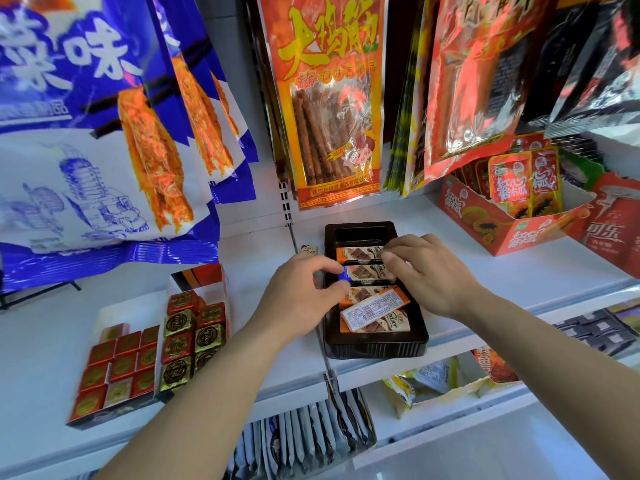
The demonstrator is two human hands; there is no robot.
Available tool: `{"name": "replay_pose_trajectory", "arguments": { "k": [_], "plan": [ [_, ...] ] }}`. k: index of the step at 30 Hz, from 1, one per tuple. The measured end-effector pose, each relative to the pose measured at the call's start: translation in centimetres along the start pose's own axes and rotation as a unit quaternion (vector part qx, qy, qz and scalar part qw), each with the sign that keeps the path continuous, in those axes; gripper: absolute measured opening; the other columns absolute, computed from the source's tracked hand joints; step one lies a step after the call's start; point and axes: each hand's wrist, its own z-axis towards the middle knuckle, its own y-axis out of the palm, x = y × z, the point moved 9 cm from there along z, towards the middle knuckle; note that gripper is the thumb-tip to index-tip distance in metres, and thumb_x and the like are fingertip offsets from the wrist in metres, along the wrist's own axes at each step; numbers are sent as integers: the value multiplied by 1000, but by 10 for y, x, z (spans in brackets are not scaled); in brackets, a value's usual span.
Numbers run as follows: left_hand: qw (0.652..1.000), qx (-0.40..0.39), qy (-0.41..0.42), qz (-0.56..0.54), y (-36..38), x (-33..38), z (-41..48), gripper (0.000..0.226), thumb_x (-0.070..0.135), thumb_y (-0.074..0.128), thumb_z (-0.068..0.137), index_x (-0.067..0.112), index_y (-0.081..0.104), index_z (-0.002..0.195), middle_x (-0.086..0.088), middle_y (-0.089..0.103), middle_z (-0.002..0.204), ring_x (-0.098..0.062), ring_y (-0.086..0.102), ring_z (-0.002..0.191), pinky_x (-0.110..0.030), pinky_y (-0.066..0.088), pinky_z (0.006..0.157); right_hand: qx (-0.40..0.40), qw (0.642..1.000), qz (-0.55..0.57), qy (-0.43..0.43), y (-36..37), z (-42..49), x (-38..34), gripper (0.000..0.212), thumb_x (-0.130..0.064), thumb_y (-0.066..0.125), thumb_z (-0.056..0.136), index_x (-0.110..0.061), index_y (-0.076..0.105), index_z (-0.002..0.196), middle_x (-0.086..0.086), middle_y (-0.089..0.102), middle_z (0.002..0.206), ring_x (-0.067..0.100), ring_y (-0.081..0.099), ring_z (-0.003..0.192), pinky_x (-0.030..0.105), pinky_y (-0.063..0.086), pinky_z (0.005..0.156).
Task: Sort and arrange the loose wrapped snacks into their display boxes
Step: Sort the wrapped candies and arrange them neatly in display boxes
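**Both hands on the blue bar, one crooked bar waiting in front**

We're at the black tray [375, 348] on the white shelf [519, 271], and the bars in it lie crosswise, long axis running left to right. The left hand [304, 292] comes in from the left with thumb and forefinger curled in a pinch on the left end of the blue bar [365, 273]. The right hand [429, 271] covers the opposite end, fingers bent down onto it. Whether they grip or only press, I cannot tell.

So the blue bar sits squarely between the two hands, second row from the back, just in front of an orange bar [358, 254].

The odd one out is the crooked bar [374, 308], label side up, lying slantwise across the front rows. Its low end points at the left hand, its high end at the right wrist; either hand is near. I'd judge it needs a turn to lie crosswise.

A loose bar [309, 250] lies outside the tray, nearer the left hand.
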Motion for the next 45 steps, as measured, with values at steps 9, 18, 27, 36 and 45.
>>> {"name": "replay_pose_trajectory", "arguments": {
  "k": [9, 18, 27, 36, 45],
  "plan": [
    [994, -47, 32, 88, 12, 16, -17, 27, 48, 78, 76, 37, 70, 99, 18, 54, 96, -4, 49, 84, -25, 40, 68, -15, 998, 65, 0, -12, -31, -8, 28, -50, 69, 85, -33, 70, 107, -10, 56, 101, -3, 52, 81, 13, 36, 68],
    [997, 63, -27, -30, -22, -16, -10, 10, 40, 63, 92, 30, 65, 93, 17, 64, 89, 0, 59, 84, -21, 44, 67, 26, 946, 322, 32, -24, -30, -15, 5, -14, 70, 91, -16, 68, 95, 14, 66, 85, 20, 70, 61, 30, 52, 55],
    [975, 44, -144, 164, -9, -61, 12, 47, 54, 63, 87, 24, 63, 122, -4, 55, 116, -23, 59, 103, -32, 45, 76, 31, 933, 348, 80, -11, -24, 7, 10, -17, 80, 81, -22, 74, 88, -2, 73, 86, 20, 69, 74, 34, 54, 71],
    [980, 113, -155, 49, -24, -64, 4, 24, 17, 73, 84, 24, 60, 102, 0, 69, 101, -16, 62, 80, -26, 45, 57, 38, 931, 353, 80, -14, -21, 10, 24, -10, 82, 78, -22, 72, 97, 5, 70, 93, 15, 65, 66, 32, 55, 71],
    [925, 229, -134, -274, -71, -46, -19, 19, 12, 68, 91, 25, 68, 105, 1, 67, 111, -15, 69, 97, -21, 58, 67, 27, 863, 499, 73, -21, -19, -17, 22, -6, 76, 84, -12, 71, 104, 0, 75, 83, 16, 72, 76, 26, 55, 70]
  ]
}}
